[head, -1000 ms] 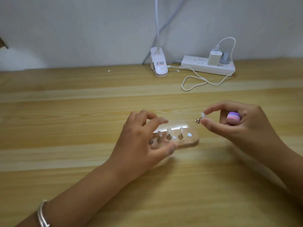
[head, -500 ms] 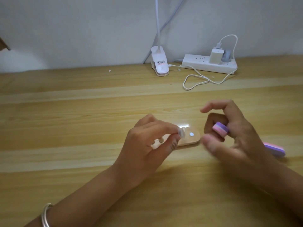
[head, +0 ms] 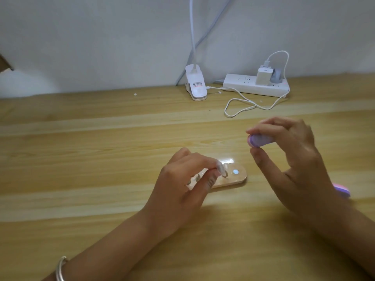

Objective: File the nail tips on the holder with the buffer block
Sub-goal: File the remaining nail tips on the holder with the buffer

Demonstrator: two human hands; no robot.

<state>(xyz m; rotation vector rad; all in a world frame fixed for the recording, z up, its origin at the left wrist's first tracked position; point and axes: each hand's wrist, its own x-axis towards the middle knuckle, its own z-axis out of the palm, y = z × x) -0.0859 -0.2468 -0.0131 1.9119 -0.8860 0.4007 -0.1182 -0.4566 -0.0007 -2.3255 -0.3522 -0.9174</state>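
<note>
Wooden desk (head: pixel 101 138); left hand (head: pixel 182 185) pinches nail tip (head: pixel 221 169) over holder (head: pixel 238 179); right hand (head: pixel 294 159) grips buffer block (head: pixel 260 140); advise steadying tip, light strokes along its edge.

- A light wooden surface (head: pixel 101 138) with long grain bands runs across the view.
- A plain white wall (head: pixel 101 37) stands behind it.
- A white clip lamp (head: pixel 195 84) sits at the far edge, its thin neck (head: pixel 192 27) rising out of view.
- A white power strip (head: pixel 243 84) lies just beside the lamp, on its right.
- A white charger (head: pixel 263 76) and a grey plug (head: pixel 277 76) sit side by side in the strip.
- A white cable (head: pixel 239 104) loops from the charger across the surface to the lamp.
- A silver bangle (head: pixel 60 268) circles one wrist.
</note>
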